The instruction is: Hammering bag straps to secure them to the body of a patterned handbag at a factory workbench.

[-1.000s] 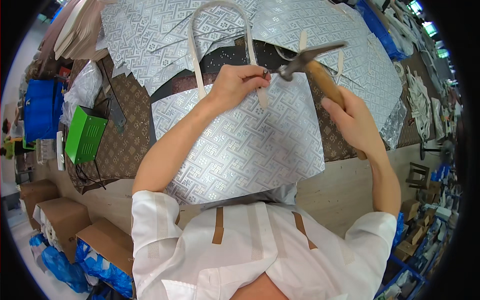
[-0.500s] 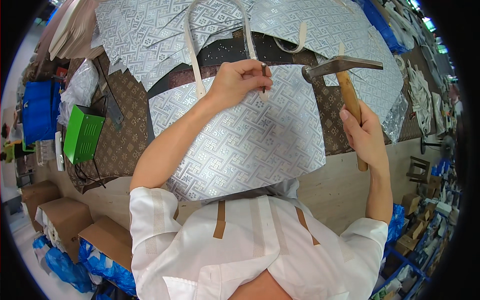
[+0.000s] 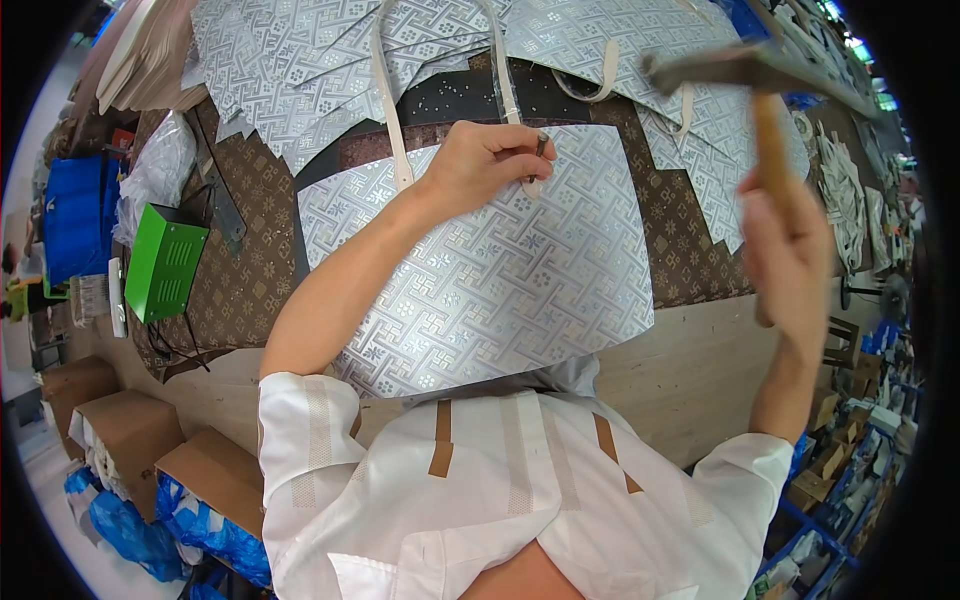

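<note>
A green metal box with vent slots (image 3: 163,275) sits at the left, a blue plastic crate (image 3: 70,215) beyond it. Brown cardboard boxes (image 3: 120,435) and blue plastic bags (image 3: 215,530) fill the lower left.

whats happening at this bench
A person is hammering at a silver patterned panel lying on the bench. The left hand pinches a small punch upright at the panel's top edge, by a white strap. The right hand holds a wooden-handled hammer raised above it, blurred.
</note>
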### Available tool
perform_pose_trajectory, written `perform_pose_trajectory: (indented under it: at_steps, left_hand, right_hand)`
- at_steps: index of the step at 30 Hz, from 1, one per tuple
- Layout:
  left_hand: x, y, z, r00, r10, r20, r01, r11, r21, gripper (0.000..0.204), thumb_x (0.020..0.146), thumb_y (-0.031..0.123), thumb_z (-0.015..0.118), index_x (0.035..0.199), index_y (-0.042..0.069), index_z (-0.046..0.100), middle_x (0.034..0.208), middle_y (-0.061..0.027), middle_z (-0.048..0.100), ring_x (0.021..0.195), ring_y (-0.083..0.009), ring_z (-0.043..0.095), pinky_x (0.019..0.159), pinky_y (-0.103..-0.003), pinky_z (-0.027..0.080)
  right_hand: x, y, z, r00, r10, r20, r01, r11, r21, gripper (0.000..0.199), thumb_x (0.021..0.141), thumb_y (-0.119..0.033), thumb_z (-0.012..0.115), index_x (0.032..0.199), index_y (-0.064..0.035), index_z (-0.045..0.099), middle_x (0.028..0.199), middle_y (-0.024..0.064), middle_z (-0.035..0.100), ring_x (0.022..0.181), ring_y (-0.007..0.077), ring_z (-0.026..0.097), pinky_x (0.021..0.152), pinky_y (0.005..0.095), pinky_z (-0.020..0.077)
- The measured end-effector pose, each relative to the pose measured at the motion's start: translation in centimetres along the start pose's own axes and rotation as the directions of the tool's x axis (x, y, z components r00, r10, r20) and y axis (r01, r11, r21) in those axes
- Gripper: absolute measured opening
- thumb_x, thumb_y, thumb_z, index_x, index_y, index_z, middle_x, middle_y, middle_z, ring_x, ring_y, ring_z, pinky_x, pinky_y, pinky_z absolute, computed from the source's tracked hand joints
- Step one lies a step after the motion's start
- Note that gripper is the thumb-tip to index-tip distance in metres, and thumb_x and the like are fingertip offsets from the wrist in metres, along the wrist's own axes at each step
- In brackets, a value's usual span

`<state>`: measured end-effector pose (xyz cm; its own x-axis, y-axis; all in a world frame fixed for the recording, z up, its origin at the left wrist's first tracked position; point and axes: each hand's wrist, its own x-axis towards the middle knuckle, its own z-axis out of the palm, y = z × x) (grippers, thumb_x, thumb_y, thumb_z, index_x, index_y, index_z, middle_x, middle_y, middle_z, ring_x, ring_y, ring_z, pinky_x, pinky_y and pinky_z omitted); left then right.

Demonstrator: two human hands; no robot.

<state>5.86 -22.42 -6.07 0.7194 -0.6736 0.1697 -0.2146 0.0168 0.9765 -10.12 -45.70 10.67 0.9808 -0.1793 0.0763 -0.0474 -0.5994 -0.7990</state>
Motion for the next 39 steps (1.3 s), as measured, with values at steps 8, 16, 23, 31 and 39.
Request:
perform_pose_trajectory:
  at_steps: [8, 16, 23, 31, 39]
  left_hand:
    - [-0.4, -0.1, 0.3, 0.988, 0.152, 0.020, -0.153, 0.969, 0.192, 0.012, 0.082, 0.007, 0.073, 0.093, 0.001, 0.072, 0.076, -0.0050, 0.071, 0.066, -0.0065, 0.064, 0.061, -0.022, 0.050]
    - [0.1, 0.6, -0.2, 0.946, -0.108, -0.305, 0.023, 0.963, -0.268, 0.018, 0.084, 0.010, 0.073, 0.090, -0.004, 0.065, 0.070, -0.0113, 0.068, 0.064, -0.0132, 0.066, 0.058, -0.028, 0.049]
    - [-4.0, 0.3, -3.2, 0.953, 0.297, -0.062, -0.081, 0.446, 0.891, 0.035, 0.084, 0.022, 0.071, 0.098, -0.004, 0.053, 0.089, -0.0208, 0.057, 0.087, -0.0378, 0.057, 0.077, -0.046, 0.046]
    - [-5.1, 4.6, -1.1, 0.995, 0.028, -0.092, 0.067, 0.476, 0.877, 0.057, 0.064, 0.033, 0.088, 0.087, 0.000, 0.049, 0.088, -0.0185, 0.054, 0.085, -0.0371, 0.053, 0.081, -0.045, 0.042]
    - [1.1, 19.1, -7.2, 0.887, 0.131, -0.443, 0.360, 0.404, 0.841, 0.052, 0.064, 0.021, 0.091, 0.086, 0.003, 0.047, 0.073, -0.0055, 0.050, 0.065, -0.0175, 0.043, 0.058, -0.032, 0.040]
  right_hand:
    - [0.8, 0.8, 2.9, 0.920, -0.338, 0.199, 0.386, 0.871, -0.305, 0.019, 0.097, -0.020, 0.057, 0.099, -0.0021, 0.052, 0.066, 0.0011, 0.052, 0.056, 0.0106, 0.045, 0.052, 0.0263, 0.0358]
    - [-4.5, 10.9, 0.7, 0.977, 0.204, -0.063, -0.213, 0.894, -0.395, 0.016, 0.091, -0.015, 0.064, 0.094, -0.0004, 0.059, 0.066, 0.0084, 0.049, 0.057, 0.0187, 0.044, 0.055, 0.0330, 0.0390]
    - [-3.6, 20.3, -3.8, 0.977, -0.204, -0.055, 0.154, 0.864, -0.479, 0.020, 0.086, -0.014, 0.068, 0.101, -0.0017, 0.062, 0.101, 0.0137, 0.062, 0.087, 0.0313, 0.061, 0.074, 0.0363, 0.0491]
    - [13.3, 22.0, -1.6, 0.898, 0.012, -0.441, -0.243, 0.848, -0.471, 0.074, 0.080, -0.040, 0.075, 0.129, 0.0074, 0.049, 0.127, 0.0276, 0.051, 0.119, 0.0391, 0.048, 0.102, 0.0466, 0.0391]
    - [12.2, 22.2, 0.4, 0.950, -0.187, -0.252, -0.013, 0.779, -0.626, 0.079, 0.073, -0.041, 0.079, 0.133, -0.0001, 0.049, 0.134, 0.0231, 0.046, 0.125, 0.0398, 0.044, 0.103, 0.0493, 0.0380]
